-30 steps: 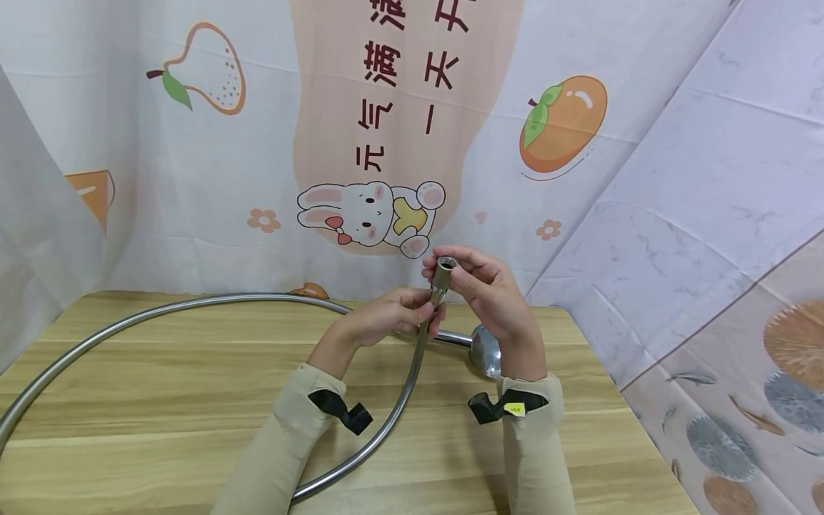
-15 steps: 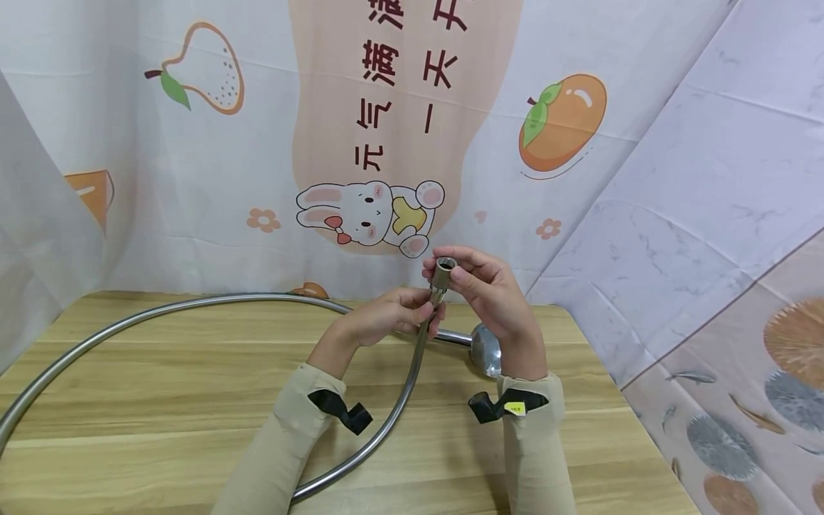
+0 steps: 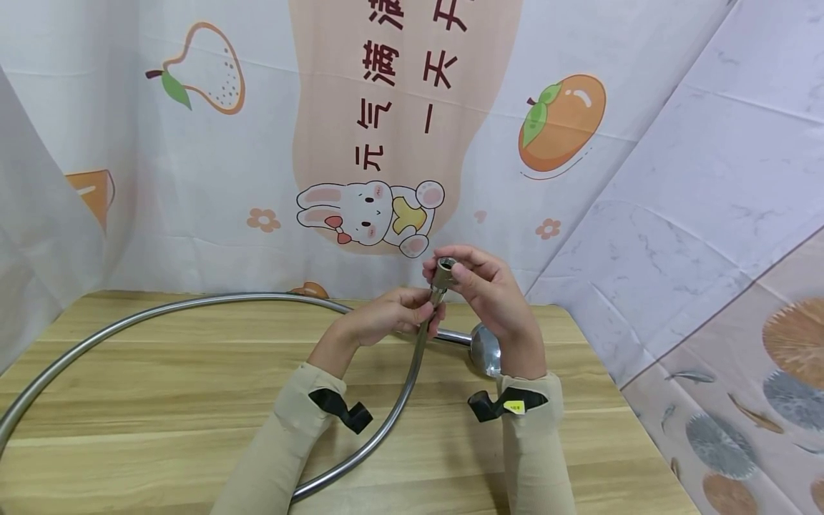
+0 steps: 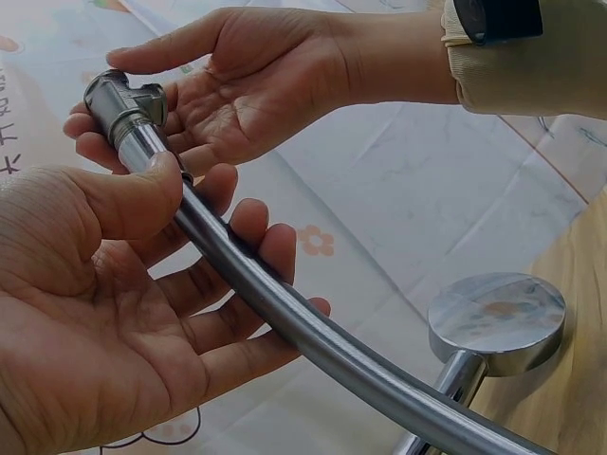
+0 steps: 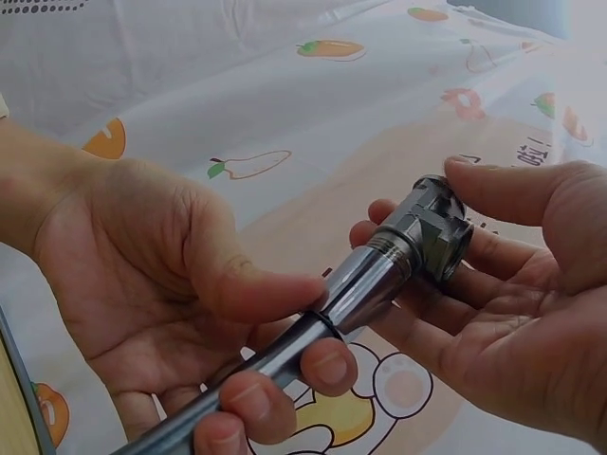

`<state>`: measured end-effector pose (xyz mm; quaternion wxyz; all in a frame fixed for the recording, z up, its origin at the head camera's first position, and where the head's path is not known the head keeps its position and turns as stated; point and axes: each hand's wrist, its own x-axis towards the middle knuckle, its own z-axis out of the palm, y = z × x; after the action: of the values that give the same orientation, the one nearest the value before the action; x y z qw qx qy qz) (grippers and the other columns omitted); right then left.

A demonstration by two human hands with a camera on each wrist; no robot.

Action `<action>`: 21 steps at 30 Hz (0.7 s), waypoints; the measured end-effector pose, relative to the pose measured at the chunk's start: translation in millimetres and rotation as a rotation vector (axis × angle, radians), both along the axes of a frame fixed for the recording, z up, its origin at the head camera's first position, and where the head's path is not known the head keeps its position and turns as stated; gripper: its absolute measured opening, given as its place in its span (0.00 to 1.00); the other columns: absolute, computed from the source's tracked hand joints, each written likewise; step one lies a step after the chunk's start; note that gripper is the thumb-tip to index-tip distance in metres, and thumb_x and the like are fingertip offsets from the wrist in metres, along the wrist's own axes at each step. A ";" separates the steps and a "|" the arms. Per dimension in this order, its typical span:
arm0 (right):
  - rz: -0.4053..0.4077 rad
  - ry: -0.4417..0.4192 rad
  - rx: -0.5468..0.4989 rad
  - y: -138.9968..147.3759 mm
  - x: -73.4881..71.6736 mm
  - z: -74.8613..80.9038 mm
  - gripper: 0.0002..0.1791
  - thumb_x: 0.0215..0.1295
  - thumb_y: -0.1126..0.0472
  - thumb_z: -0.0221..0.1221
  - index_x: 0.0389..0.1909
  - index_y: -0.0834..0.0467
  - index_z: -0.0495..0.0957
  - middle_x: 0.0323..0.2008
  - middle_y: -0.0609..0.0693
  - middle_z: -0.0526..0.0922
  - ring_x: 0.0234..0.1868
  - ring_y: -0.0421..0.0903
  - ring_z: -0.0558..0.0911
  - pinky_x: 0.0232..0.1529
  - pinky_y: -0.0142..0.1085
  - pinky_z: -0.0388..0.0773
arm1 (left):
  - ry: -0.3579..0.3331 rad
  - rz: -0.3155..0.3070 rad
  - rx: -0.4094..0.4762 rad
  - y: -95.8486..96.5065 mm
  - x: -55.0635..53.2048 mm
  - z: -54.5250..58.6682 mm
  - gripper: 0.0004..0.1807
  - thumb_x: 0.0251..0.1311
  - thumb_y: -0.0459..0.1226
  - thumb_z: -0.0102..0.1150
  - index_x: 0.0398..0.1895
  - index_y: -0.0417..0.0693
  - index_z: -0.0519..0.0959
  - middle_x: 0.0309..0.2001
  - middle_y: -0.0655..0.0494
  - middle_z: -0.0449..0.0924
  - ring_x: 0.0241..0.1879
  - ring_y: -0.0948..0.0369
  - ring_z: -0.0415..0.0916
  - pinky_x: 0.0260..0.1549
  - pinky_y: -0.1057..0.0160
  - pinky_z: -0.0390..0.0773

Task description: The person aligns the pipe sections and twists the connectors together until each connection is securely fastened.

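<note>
Right-wrist view brings out the fitting [image 5: 432,227]: a stubby, T-shaped piece of shiny grey metal with a squared side outlet, threads [image 5: 391,248] showing where it meets the polished end sleeve [image 5: 363,284] of a hose [image 4: 360,365]. A thin dark ring [image 5: 322,324] marks the sleeve's lower edge. Both hands have hold of the work, raised over the surface [image 3: 161,408]: the right hand [image 3: 492,297] pinches the fitting between thumb and fingers, its round mouth tipped up; the left hand [image 3: 376,316] grips the hose just below. Glossy silver, the hose curves down toward the person, and a wide arc of it shows at left. Beyond lies a round chrome head [image 4: 498,318], bright as a mirror.
</note>
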<state>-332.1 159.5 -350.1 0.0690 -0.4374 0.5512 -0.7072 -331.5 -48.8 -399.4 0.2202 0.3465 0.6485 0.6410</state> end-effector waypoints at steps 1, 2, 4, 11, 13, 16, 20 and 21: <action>0.006 0.000 -0.004 0.0 0.1 0.3 0.18 0.79 0.71 0.44 0.58 0.59 0.80 0.50 0.52 0.87 0.55 0.46 0.86 0.63 0.38 0.78 | -0.001 0.001 0.000 0.1 -0.2 -0.2 0.17 0.81 0.39 0.40 0.55 0.33 0.72 0.42 0.53 0.76 0.44 0.56 0.78 0.50 0.56 0.79; 0.013 0.001 -0.008 0.0 0.1 0.6 0.18 0.80 0.69 0.43 0.59 0.60 0.80 0.51 0.53 0.87 0.55 0.46 0.86 0.63 0.38 0.78 | -0.001 0.002 0.000 0.1 -0.4 -0.4 0.17 0.80 0.39 0.40 0.54 0.33 0.72 0.42 0.53 0.76 0.44 0.56 0.78 0.50 0.56 0.79; 0.018 -0.001 -0.012 0.1 0.4 1.2 0.19 0.82 0.67 0.41 0.59 0.61 0.80 0.52 0.53 0.87 0.56 0.46 0.86 0.63 0.37 0.78 | -0.004 0.002 -0.001 0.5 -0.7 -0.7 0.16 0.80 0.39 0.40 0.53 0.35 0.73 0.42 0.52 0.76 0.44 0.56 0.78 0.50 0.56 0.80; 0.014 -0.005 -0.004 -0.1 0.8 1.9 0.19 0.81 0.69 0.42 0.59 0.62 0.80 0.52 0.53 0.87 0.55 0.46 0.86 0.62 0.38 0.78 | -0.008 0.000 -0.002 0.8 -1.3 -1.1 0.17 0.80 0.39 0.40 0.54 0.31 0.72 0.42 0.51 0.76 0.44 0.57 0.78 0.51 0.56 0.80; 0.021 -0.003 -0.001 0.1 0.2 1.4 0.19 0.80 0.69 0.43 0.60 0.62 0.79 0.52 0.53 0.87 0.55 0.46 0.86 0.62 0.38 0.78 | -0.008 0.002 -0.002 0.4 -1.3 -1.2 0.17 0.80 0.39 0.40 0.55 0.32 0.72 0.42 0.51 0.76 0.44 0.57 0.78 0.51 0.56 0.80; 0.029 0.005 0.004 0.8 -1.0 0.4 0.18 0.80 0.69 0.45 0.60 0.61 0.79 0.52 0.52 0.87 0.56 0.46 0.86 0.62 0.38 0.78 | -0.007 0.003 -0.005 0.1 -1.3 -1.3 0.17 0.80 0.39 0.41 0.55 0.32 0.72 0.42 0.53 0.76 0.44 0.57 0.78 0.51 0.56 0.80; 0.016 0.016 0.018 1.8 -2.1 -0.6 0.18 0.79 0.69 0.47 0.60 0.59 0.80 0.52 0.51 0.87 0.56 0.46 0.86 0.63 0.38 0.78 | -0.002 0.002 -0.004 0.2 -1.1 -1.0 0.16 0.80 0.39 0.41 0.54 0.34 0.73 0.42 0.53 0.76 0.44 0.57 0.78 0.51 0.55 0.80; 0.011 0.018 0.020 2.2 -2.3 -1.0 0.17 0.79 0.69 0.47 0.60 0.59 0.80 0.52 0.51 0.87 0.56 0.46 0.86 0.63 0.38 0.77 | -0.001 0.001 -0.004 0.2 -1.0 -0.9 0.16 0.80 0.39 0.41 0.54 0.34 0.72 0.42 0.53 0.76 0.44 0.57 0.78 0.51 0.55 0.80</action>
<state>-334.4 161.7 -351.0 0.0724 -0.4457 0.5567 -0.6973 -332.5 -48.6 -400.3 0.2207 0.3455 0.6500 0.6399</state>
